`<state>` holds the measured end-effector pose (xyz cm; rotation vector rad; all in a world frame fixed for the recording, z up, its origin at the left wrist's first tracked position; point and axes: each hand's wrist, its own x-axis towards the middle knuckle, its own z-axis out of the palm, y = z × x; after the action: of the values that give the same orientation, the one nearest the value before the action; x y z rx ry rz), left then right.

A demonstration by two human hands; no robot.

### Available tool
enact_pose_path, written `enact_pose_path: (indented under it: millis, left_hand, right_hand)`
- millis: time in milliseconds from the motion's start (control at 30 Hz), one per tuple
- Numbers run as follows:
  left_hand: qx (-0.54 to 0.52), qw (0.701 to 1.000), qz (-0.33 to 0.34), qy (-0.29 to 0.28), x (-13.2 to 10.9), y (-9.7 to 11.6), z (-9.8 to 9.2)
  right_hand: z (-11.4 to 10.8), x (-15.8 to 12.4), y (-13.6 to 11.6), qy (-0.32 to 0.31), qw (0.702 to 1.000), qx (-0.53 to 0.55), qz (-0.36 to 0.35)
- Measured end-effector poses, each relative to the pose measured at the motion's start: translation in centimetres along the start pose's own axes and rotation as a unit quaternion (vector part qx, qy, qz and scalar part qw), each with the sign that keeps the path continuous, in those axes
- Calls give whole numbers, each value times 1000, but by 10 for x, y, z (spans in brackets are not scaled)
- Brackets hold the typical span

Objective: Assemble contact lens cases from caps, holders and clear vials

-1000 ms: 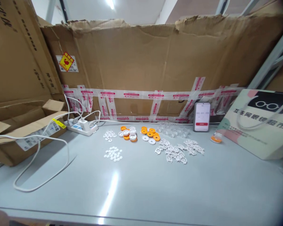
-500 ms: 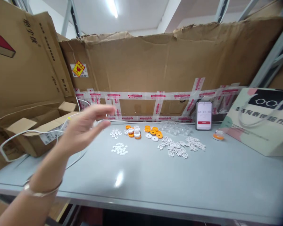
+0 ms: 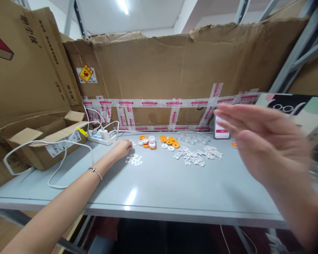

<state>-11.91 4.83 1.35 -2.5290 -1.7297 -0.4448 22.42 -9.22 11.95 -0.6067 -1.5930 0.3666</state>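
My left hand (image 3: 122,149) reaches across the table to a pile of small white plastic pieces (image 3: 134,143). Its fingers are curled closed down at the pile's left side, and whatever is between them is hidden. Just in front lies a second pile of small white round discs (image 3: 134,159). My right hand (image 3: 267,141), large and blurred, hovers in the air at the right with fingers stretched out and nothing visible in it. Behind it, partly covered, are a phone (image 3: 222,131) and an orange-and-white round piece (image 3: 233,144).
Orange and white rings (image 3: 147,141) lie mid-table beside more orange rings (image 3: 170,141). Clear plastic cups (image 3: 192,137) stand behind white openwork pieces (image 3: 194,157). At left are a power strip (image 3: 103,137), cables and an open carton (image 3: 46,141); a paper bag (image 3: 304,109) is at right.
My left hand has moved from the air down to the small white pieces, its fingers closing. My right hand has come into view from the right. The view has shifted slightly.
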Motion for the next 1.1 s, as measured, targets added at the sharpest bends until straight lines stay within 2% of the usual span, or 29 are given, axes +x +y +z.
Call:
enact_pose_path:
  millis: [133, 200, 300, 400, 467, 600, 733, 967, 1100]
  left_hand:
    - [-28, 999, 9, 12, -3, 18, -10]
    - [-55, 998, 36, 9, -5, 39, -19]
    - [-106, 988, 111, -33, -7, 79, -24]
    - [-135, 974, 166, -76, -4, 110, -17]
    - [-150, 967, 183, -91, -1, 120, -7]
    - [-180, 961, 185, -99, 1, 121, 8]
    - [-218, 957, 165, -98, 2, 115, 6]
    - [-227, 971, 68, 12, 11, 80, -11]
    - [-213, 975, 56, 34, 14, 66, -6]
  right_hand:
    - [11, 1, 36, -48, 994, 36, 95]
    - [11, 3, 59, -89, 985, 20, 148]
    - [11, 4, 93, -171, 958, -24, 230]
    - [15, 1, 124, -237, 929, -86, 270]
    - [17, -2, 141, -252, 919, -127, 276]
    - [21, -5, 158, -271, 911, -155, 270]
    - [27, 0, 161, -278, 913, -166, 248]
    - [26, 2, 167, -239, 922, -235, 195]
    - [31, 1, 177, -275, 904, -288, 159]
